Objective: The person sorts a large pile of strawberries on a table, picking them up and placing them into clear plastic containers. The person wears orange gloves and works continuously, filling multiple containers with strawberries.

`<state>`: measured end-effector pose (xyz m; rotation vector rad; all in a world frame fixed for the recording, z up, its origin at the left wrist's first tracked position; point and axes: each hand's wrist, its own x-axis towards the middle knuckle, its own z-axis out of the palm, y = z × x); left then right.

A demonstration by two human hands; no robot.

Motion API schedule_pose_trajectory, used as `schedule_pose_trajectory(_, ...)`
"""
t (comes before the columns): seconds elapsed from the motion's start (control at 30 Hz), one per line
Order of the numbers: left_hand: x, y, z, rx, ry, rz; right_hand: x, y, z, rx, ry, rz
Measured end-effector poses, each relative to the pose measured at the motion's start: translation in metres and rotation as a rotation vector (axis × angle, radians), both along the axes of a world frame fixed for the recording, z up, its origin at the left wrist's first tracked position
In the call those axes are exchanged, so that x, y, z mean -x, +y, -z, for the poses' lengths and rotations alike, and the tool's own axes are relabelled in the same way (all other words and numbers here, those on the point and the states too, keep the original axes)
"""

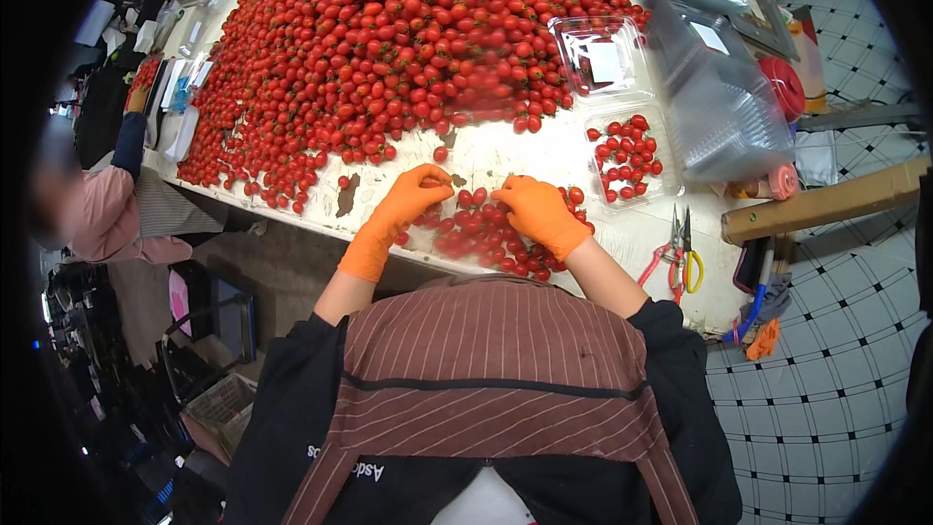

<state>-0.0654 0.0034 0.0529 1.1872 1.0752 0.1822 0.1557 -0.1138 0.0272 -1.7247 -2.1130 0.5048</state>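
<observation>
My left hand (414, 197), in an orange glove, has its fingers curled around a cherry tomato (431, 181), which is partly hidden by them. My right hand (541, 216), gloved the same, is bent over the small heap of cherry tomatoes (477, 230) at the table's near edge; whether its fingertips pinch one cannot be made out. A haze blurs part of that heap. Beyond both hands rises a large pile of red cherry tomatoes (408, 36). To the right lies an open transparent plastic clamshell box (667, 193), its base partly filled with tomatoes (630, 153).
Stacked plastic boxes (721, 102) stand at the right. Nearer are red-handled pruning snips (676, 270), yellow-handled scissors (694, 273) and a long cardboard piece (824, 200) jutting past the table edge (714, 324). A co-worker in pink (109, 211) is at the left.
</observation>
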Motion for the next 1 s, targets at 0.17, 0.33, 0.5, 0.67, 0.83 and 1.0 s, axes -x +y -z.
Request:
schedule_pose_trajectory(0.17,0.006,-0.025,-0.003,-0.206,0.024,0.209,0.003,0.013,0.006,0.089,-0.123,-0.017)
schedule_pose_trajectory(0.33,-0.008,-0.059,0.005,-0.821,0.363,0.476,-0.006,0.008,-0.007,0.168,0.142,0.093)
schedule_pose_trajectory(0.5,-0.01,-0.063,0.007,-0.846,0.395,0.48,-0.022,-0.002,-0.046,0.606,1.031,0.398)
schedule_pose_trajectory(0.67,-0.004,-0.055,0.002,-0.803,0.371,0.431,-0.034,-0.021,-0.031,0.814,1.721,0.433)
schedule_pose_trajectory(0.83,0.008,-0.037,0.001,-0.896,0.537,0.386,-0.03,-0.024,-0.027,0.742,1.483,0.415)
schedule_pose_trajectory(1.0,0.004,-0.031,0.002,-0.913,0.51,0.37,-0.022,-0.034,-0.01,0.419,0.439,0.285)
